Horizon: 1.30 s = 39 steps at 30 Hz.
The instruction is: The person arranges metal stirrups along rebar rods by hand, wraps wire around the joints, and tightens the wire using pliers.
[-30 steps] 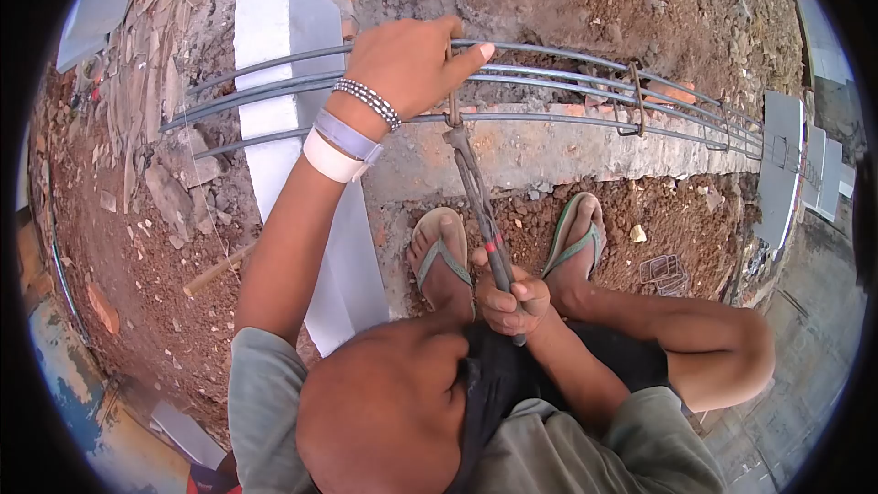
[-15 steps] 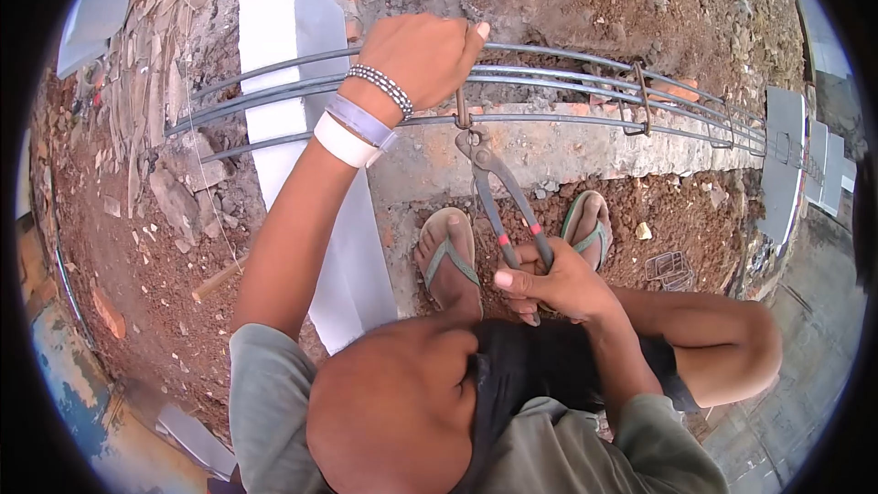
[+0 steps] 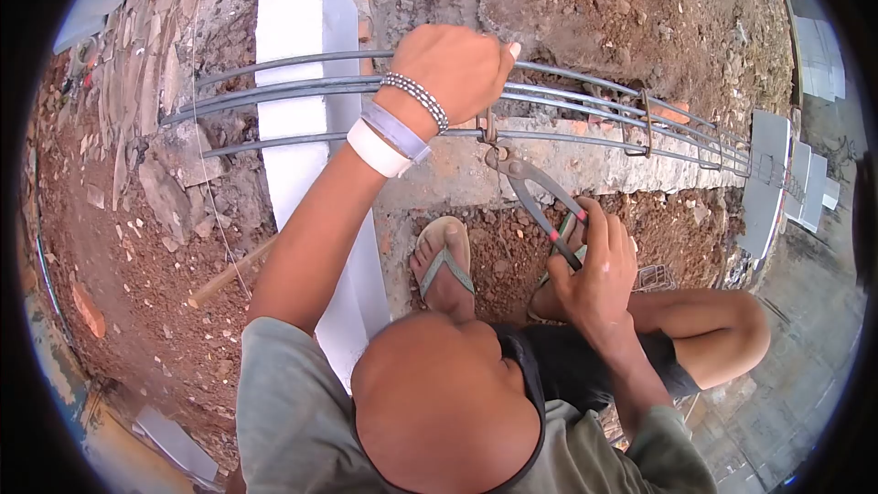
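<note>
My left hand (image 3: pixel 453 73), with bracelet and wristbands, is closed over the upper steel bars (image 3: pixel 572 110), its fingers around the top of a rusty wire stirrup (image 3: pixel 488 126). Its fingertips are partly hidden. The pincers (image 3: pixel 530 178) are in my right hand (image 3: pixel 599 274), which grips their red-marked handles below the bars. Their jaws touch the lower corner of that stirrup, at the lowest bar. The handles are a little apart.
A white block (image 3: pixel 293 32) lies under the bars at left. More stirrups (image 3: pixel 647 123) hang on the bars at right. A concrete strip (image 3: pixel 439 169) runs beneath. My sandalled foot (image 3: pixel 445 265) rests on soil beside a wooden handle (image 3: pixel 229 274). Grey panels (image 3: pixel 766 178) stand far right.
The pincers turned and their handles spread, then came closer together. My right hand has moved right and up around them. My left hand stays at the stirrup, while the view has shifted.
</note>
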### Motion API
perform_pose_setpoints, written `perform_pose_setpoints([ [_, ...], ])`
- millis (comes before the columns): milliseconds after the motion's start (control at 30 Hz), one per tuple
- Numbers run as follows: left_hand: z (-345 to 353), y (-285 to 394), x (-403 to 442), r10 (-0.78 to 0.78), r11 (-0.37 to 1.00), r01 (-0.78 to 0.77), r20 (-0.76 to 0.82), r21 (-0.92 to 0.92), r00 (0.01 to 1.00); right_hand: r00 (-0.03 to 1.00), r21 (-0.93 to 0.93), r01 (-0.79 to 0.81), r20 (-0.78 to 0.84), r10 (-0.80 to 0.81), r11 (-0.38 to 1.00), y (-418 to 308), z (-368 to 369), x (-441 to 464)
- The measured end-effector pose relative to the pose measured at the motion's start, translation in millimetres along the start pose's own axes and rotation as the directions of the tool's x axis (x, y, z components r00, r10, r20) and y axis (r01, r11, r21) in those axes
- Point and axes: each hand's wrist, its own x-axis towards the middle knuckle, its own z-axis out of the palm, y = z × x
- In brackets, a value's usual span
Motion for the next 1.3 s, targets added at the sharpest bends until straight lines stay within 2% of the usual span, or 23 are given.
perform_pose_setpoints([
  [100, 0.5, -0.2, 0.0, 0.007, 1.0, -0.007, 0.003, -0.015, 1.0, 0.982, 0.071, -0.105, 0.167, 0.092, 0.992, 16.5, 8.4, 3.1],
  [200, -0.9, -0.2, 0.6, 0.016, 1.0, -0.016, -0.008, -0.006, 1.0, 0.946, 0.054, -0.153, 0.297, 0.13, 0.987, 27.8, 3.7, 20.7],
  [333, -1.6, 0.7, 0.8, 0.038, 0.999, -0.038, -0.011, 0.001, 0.999, 0.936, 0.05, -0.027, 0.352, 0.008, 0.998, 50.5, 2.8, 40.2],
  [567, 0.1, -0.8, 3.7, 0.068, 0.998, -0.067, -0.02, 0.021, 0.997, 0.928, 0.103, 0.136, 0.334, -0.163, 0.985, 71.3, 1.1, 70.1],
  [700, -1.0, 1.3, 3.2, 0.061, 0.998, -0.061, 0.013, 0.034, 0.998, 0.936, 0.109, 0.14, 0.31, -0.168, 0.984, 73.2, 6.6, 66.9],
  [733, -1.5, 1.7, 2.7, 0.056, 0.998, -0.056, 0.023, 0.035, 0.998, 0.944, 0.122, 0.108, 0.298, -0.14, 0.987, 70.8, 6.8, 63.5],
  [833, 0.6, 1.3, 2.2, 0.036, 0.999, -0.036, 0.003, 0.028, 0.999, 0.888, 0.144, -0.033, 0.458, -0.037, 0.989, 60.7, -11.7, 63.1],
  [933, -1.4, 1.9, 1.8, 0.027, 0.999, -0.027, 0.025, 0.021, 0.999, 0.827, 0.351, -0.055, 0.54, -0.155, 0.935, 66.4, -23.7, 65.3],
  [967, -1.0, 1.8, 1.4, 0.021, 1.0, -0.021, 0.024, 0.017, 0.999, 0.75, 0.399, -0.156, 0.643, -0.155, 0.904, 70.9, -23.7, 66.1],
  [1033, -0.3, 1.7, 1.7, 0.011, 1.0, -0.011, 0.02, 0.007, 1.0, 0.557, 0.438, -0.367, 0.81, -0.184, 0.82, 79.7, -21.9, 68.2],
  [1067, -0.5, 1.1, 1.8, 0.015, 1.0, -0.015, 0.014, 0.01, 1.0, 0.457, 0.531, -0.618, 0.843, -0.284, 0.579, 80.9, -15.7, 62.4],
  [1167, -0.5, 0.9, -0.3, 0.024, 1.0, -0.024, 0.003, 0.011, 1.0, 0.224, 0.358, -0.903, 0.865, -0.448, 0.239, 84.8, -21.1, 70.0],
  [1200, -1.1, 1.2, -0.3, 0.026, 1.0, -0.026, -0.002, 0.011, 1.0, 0.253, 0.346, -0.932, 0.83, -0.496, 0.104, 84.2, -20.8, 62.3],
  [1300, 0.0, 1.3, 0.6, 0.024, 1.0, -0.024, -0.014, 0.001, 1.0, 0.27, 0.103, -0.948, 0.76, -0.592, -0.301, 56.2, -15.7, 24.9],
])
